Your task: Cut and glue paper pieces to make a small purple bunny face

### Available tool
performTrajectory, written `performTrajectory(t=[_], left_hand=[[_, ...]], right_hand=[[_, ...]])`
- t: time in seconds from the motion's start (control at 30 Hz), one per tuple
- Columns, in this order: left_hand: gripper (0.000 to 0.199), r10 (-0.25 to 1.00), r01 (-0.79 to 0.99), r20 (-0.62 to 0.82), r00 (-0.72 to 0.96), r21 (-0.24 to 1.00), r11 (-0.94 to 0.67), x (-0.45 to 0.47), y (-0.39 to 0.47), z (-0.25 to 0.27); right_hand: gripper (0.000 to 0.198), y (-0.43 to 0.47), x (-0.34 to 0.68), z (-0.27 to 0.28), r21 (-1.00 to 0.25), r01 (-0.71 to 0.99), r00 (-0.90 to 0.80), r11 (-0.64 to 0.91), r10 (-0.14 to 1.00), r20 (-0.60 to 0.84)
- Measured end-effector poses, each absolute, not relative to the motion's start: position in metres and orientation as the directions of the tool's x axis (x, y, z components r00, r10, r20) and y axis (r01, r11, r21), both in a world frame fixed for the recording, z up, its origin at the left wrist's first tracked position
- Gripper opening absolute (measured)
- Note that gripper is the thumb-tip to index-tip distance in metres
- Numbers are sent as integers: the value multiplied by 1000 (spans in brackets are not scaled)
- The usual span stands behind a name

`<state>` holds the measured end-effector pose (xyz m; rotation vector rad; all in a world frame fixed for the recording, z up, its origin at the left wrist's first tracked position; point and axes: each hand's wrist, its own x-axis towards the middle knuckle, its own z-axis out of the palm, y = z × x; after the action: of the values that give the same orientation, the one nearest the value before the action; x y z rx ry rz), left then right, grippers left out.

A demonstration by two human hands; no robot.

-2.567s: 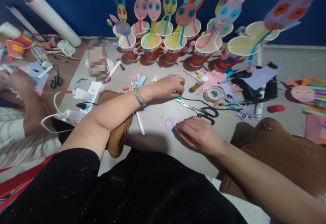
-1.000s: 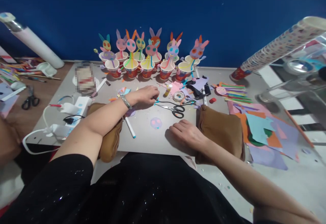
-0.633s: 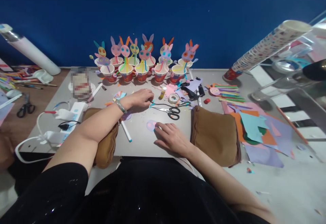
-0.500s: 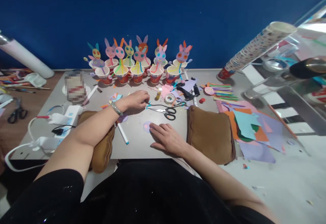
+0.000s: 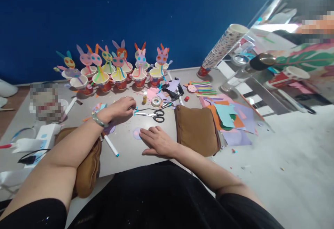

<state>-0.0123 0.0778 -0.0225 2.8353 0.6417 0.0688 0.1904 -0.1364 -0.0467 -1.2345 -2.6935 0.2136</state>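
Palm down, my right hand (image 5: 159, 141) lies spread on the table, its fingertips at the edge of a pale purple paper disc (image 5: 136, 133) with a pinkish middle. My left hand (image 5: 121, 108) is farther forward, its fingers curled together close to the tabletop. A dark thin end shows by its fingertips, but what they hold is hidden. Black-handled scissors (image 5: 158, 115) lie just right of that hand, blades pointing towards it. Below the left wrist rests a white marker (image 5: 111, 146) with a blue tip. A purple paper piece (image 5: 111, 129) is partly covered by that wrist.
Paper cups with rabbit faces (image 5: 101, 83) stand along the blue wall. Brown cushions (image 5: 197, 130) flank the work area. Tape (image 5: 157, 101), a small yellow-labelled bottle (image 5: 144, 98), coloured paper sheets (image 5: 226, 115), a leaning cup stack (image 5: 221, 48) and a power strip (image 5: 46, 140) are around.
The view has turned to the right, so the table's things appear farther left. Both hands keep nearly the same places relative to the disc and scissors.
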Motion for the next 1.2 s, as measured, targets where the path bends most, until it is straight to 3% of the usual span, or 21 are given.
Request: performTrajectory(t=[0.57, 0.77, 1.03, 1.13, 1.2], left_hand=[[28, 435, 437, -66, 898, 257, -862, -14, 78, -14], [27, 423, 427, -74, 903, 261, -866, -13, 80, -14], [29, 409, 412, -70, 910, 278, -868, -15, 84, -18], [29, 417, 421, -76, 906, 282, -862, -16, 84, -19], [29, 421, 428, -87, 903, 277, -860, -16, 83, -19]], right_hand=[[66, -135, 190, -51, -134, 732, -634, 668, 739, 227], [36, -148, 200, -37, -82, 735, -601, 673, 703, 380], [30, -172, 223, -32, -66, 738, -577, 671, 679, 454], [16, -184, 266, -34, -66, 861, -371, 504, 712, 596], [5, -193, 308, -35, -159, 973, -24, 169, 756, 654]])
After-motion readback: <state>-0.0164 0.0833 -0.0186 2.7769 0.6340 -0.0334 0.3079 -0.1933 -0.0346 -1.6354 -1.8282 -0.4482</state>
